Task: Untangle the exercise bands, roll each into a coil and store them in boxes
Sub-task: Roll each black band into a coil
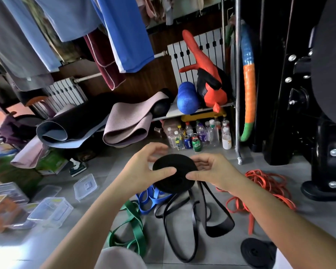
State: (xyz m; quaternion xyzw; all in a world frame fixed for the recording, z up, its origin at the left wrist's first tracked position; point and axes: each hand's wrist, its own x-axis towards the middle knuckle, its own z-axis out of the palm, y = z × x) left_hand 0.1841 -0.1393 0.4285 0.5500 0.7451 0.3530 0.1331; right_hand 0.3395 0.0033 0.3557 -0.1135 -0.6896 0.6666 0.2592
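Both my hands hold a black exercise band coil [174,173] in mid-air above the floor. My left hand [149,167] grips its left edge, thumb pressed on the top face. My right hand [211,171] pinches the right edge, thumb on top. The band's loose black tail [190,220] hangs from the coil and loops over the tiles. On the floor lie a blue band [151,199], a green band [132,226] and a tangled red band [264,191]. A second black coil [257,252] lies at the lower right. Clear plastic boxes [50,211] stand open at the left.
A clear lid [85,186] lies on the tiles left of my hands. Rolled yoga mats [97,125], bottles and cans [200,135] and a shelf stand behind. A black weight machine [318,113] fills the right side. Clothes hang overhead.
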